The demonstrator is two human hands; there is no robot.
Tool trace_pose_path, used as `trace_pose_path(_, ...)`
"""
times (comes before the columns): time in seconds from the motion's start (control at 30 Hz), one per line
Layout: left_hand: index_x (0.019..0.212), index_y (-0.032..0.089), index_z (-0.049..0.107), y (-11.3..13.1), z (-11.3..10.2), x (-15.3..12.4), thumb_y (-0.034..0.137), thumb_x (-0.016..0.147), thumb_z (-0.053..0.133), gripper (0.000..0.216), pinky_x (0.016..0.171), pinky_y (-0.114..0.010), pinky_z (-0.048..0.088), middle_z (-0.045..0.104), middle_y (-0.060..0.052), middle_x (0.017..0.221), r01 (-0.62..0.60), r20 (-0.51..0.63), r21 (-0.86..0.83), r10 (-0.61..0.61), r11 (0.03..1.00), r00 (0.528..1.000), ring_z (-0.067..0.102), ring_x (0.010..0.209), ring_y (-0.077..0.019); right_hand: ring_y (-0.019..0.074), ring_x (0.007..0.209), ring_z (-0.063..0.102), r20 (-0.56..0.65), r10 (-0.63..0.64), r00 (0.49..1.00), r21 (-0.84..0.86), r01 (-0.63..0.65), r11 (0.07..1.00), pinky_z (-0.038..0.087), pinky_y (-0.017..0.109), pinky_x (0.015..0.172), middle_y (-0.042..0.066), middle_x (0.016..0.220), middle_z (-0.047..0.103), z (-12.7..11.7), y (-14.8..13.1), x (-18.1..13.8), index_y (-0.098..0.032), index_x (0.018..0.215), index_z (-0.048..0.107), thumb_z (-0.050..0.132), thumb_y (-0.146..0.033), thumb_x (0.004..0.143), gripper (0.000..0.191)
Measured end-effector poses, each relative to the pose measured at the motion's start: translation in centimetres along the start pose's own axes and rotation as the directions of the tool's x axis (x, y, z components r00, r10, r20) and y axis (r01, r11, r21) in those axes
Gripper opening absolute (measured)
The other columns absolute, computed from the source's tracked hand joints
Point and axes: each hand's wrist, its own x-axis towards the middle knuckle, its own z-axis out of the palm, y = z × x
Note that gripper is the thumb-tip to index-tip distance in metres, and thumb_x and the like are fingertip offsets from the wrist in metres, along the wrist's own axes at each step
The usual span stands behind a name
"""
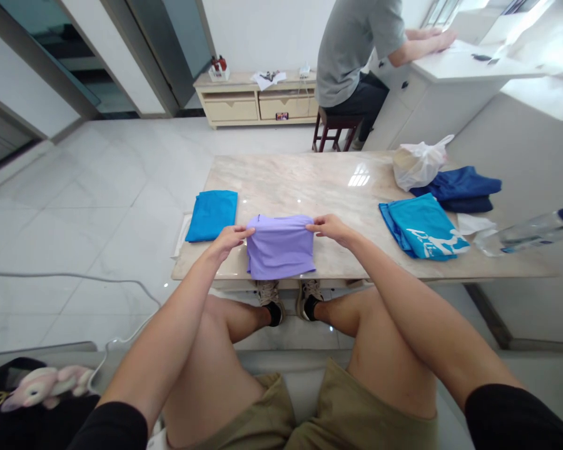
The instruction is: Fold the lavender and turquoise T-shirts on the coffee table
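Observation:
A folded purple garment [281, 250] lies at the front edge of the marble-topped table [286, 175]. My left hand [231, 240] pinches its upper left corner between thumb and fingers. At the opposite upper corner, my right hand [332, 227] grips the cloth the same way. The garment's top edge is stretched between both hands. Just beyond my left hand rests a neatly folded blue cloth [213, 215]. To the right of my right hand lies a folded turquoise shirt [422, 226] with white print.
A white plastic bag [420, 164] and dark blue clothes [464, 187] sit at the table's right rear. A clear bottle [530, 232] lies at the right. Beyond the table, a person [356, 50] sits on a stool. A cable [94, 276] crosses the left floor.

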Motion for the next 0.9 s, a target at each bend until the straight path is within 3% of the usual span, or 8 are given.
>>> trace_pose_path(0.1, 0.092, 0.018, 0.079, 1.0, 0.6, 0.4, 0.073, 0.063, 0.095, 0.065, 0.080, -0.031, 0.048, 0.077, -0.004, 0.089, -0.244, -0.142, -0.104, 0.228, 0.964, 0.963, 0.064, 0.087, -0.0200, 0.0204, 0.095, 0.072, -0.168, -0.246, 0.955, 0.051, 0.257, 0.965, 0.060, 0.034, 0.090, 0.007, 0.099, 0.083, -1.6, -1.2, -0.2, -0.016, 0.102, 0.084, 0.088, -0.044, 0.085, 0.033)
trace_pose_path(0.27, 0.090, 0.018, 0.074, 3.2, 1.9, -0.1, 0.062, 0.076, 0.091, 0.049, 0.085, -0.031, 0.056, 0.073, -0.008, 0.106, -0.593, -0.400, -0.056, 0.526, 0.803, 0.750, 0.067, 0.099, -0.0207, 0.0241, 0.102, 0.072, -0.501, -0.510, 0.699, -0.160, 0.505, 0.848, 0.061, 0.042, 0.094, 0.008, 0.110, 0.079, -2.8, -3.9, -0.5, -0.020, 0.099, 0.080, 0.084, -0.054, 0.087, 0.037)
trace_pose_path(0.37, 0.085, 0.020, 0.068, 4.3, 2.4, -1.3, 0.056, 0.082, 0.090, 0.042, 0.097, -0.031, 0.056, 0.070, -0.011, 0.127, -0.720, -0.458, -0.002, 0.640, 0.694, 0.618, 0.068, 0.118, -0.0230, 0.0251, 0.118, 0.070, -0.561, -0.616, 0.553, -0.242, 0.602, 0.761, 0.060, 0.043, 0.100, 0.008, 0.130, 0.074, -2.8, -5.2, -1.4, -0.024, 0.097, 0.074, 0.080, -0.057, 0.093, 0.034)
trace_pose_path(0.47, 0.082, 0.021, 0.060, 4.7, 2.8, -2.2, 0.058, 0.088, 0.086, 0.046, 0.096, -0.030, 0.056, 0.072, -0.007, 0.112, -0.787, -0.474, -0.065, 0.675, 0.614, 0.566, 0.069, 0.110, -0.0205, 0.0235, 0.116, 0.070, -0.531, -0.662, 0.529, -0.212, 0.674, 0.708, 0.058, 0.041, 0.103, 0.007, 0.120, 0.075, -2.5, -5.5, -1.8, -0.024, 0.095, 0.067, 0.075, -0.060, 0.099, 0.037)
trace_pose_path(0.57, 0.080, 0.022, 0.055, 4.3, 3.2, -2.1, 0.063, 0.090, 0.085, 0.051, 0.075, -0.024, 0.051, 0.060, 0.002, 0.080, -0.757, -0.501, -0.098, 0.626, 0.646, 0.598, 0.060, 0.080, -0.0142, 0.0190, 0.088, 0.069, -0.512, -0.615, 0.600, -0.154, 0.640, 0.753, 0.059, 0.033, 0.087, 0.001, 0.090, 0.072, -1.9, -4.8, -1.1, -0.023, 0.093, 0.063, 0.075, -0.061, 0.099, 0.040)
trace_pose_path(0.67, 0.080, 0.022, 0.057, 3.3, 3.7, -1.1, 0.064, 0.091, 0.082, 0.050, 0.066, -0.023, 0.045, 0.055, 0.004, 0.074, -0.665, -0.514, -0.100, 0.534, 0.740, 0.671, 0.053, 0.070, -0.0122, 0.0160, 0.075, 0.066, -0.511, -0.522, 0.683, -0.159, 0.522, 0.838, 0.055, 0.028, 0.074, -0.002, 0.080, 0.068, -1.3, -3.4, 0.2, -0.022, 0.094, 0.063, 0.078, -0.051, 0.097, 0.032)
trace_pose_path(0.8, 0.092, 0.019, 0.065, 1.3, 4.3, 0.1, 0.053, 0.096, 0.076, 0.036, 0.074, -0.028, 0.052, 0.072, -0.004, 0.087, -0.272, -0.363, 0.131, 0.301, 0.953, 0.882, 0.068, 0.082, -0.0197, 0.0152, 0.073, 0.069, -0.407, -0.302, 0.862, -0.212, 0.232, 0.949, 0.056, 0.026, 0.073, 0.000, 0.082, 0.075, -0.7, -1.0, 1.5, -0.019, 0.100, 0.070, 0.076, -0.032, 0.096, 0.014)
trace_pose_path(0.9, 0.108, 0.015, 0.070, -0.2, 4.3, -0.3, 0.032, 0.083, 0.089, 0.036, 0.093, -0.035, 0.055, 0.079, -0.015, 0.114, -0.077, -0.265, 0.416, 0.202, 0.906, 0.943, 0.074, 0.113, -0.0314, 0.0171, 0.085, 0.075, -0.361, -0.169, 0.917, -0.390, 0.016, 0.921, 0.059, 0.028, 0.087, 0.006, 0.095, 0.082, -1.0, 1.1, 2.0, -0.015, 0.108, 0.077, 0.072, -0.011, 0.092, 0.017)
